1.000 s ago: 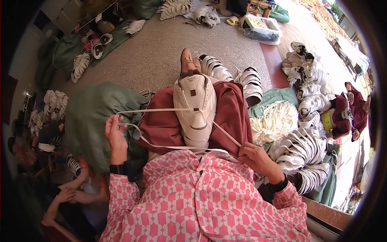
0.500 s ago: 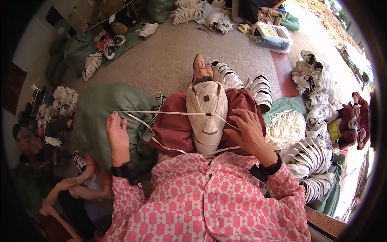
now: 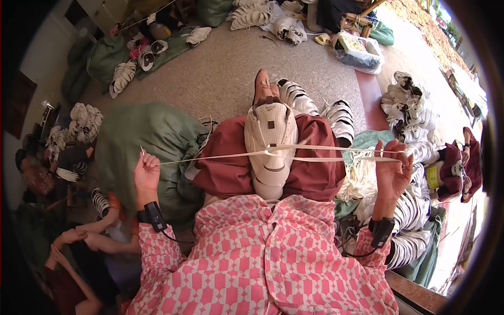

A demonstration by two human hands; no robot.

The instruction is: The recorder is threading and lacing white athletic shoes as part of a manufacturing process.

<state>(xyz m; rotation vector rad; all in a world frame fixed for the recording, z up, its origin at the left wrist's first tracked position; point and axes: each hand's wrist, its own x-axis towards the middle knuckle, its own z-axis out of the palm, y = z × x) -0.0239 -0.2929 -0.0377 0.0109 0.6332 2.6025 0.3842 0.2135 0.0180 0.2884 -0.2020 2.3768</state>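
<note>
A cream shoe upper [image 3: 258, 137] with perforations and a small dark patch sits between my knees, on maroon trousers. Across it a flat white shoelace [image 3: 210, 157] is pulled taut, passing through the shoe's middle. My left hand [image 3: 147, 176], over the green sack, pinches one part of the lace, and a lace tip sticks up above its fingers. Out to the right, my right hand [image 3: 391, 176] is raised with two strands of lace running to its curled fingers. Both wrists wear black devices.
A bulging green sack [image 3: 152, 139] stands at my left. To my right lie a bundle of white laces [image 3: 362, 170] and stacked shoe uppers [image 3: 412, 210]. More stacked uppers [image 3: 338, 119] sit past my knee. Another person's arms [image 3: 73, 236] show at lower left.
My right hand has moved from beside the shoe far out to the right, drawing lace across. My left hand has closed on the lace and lowered slightly.
</note>
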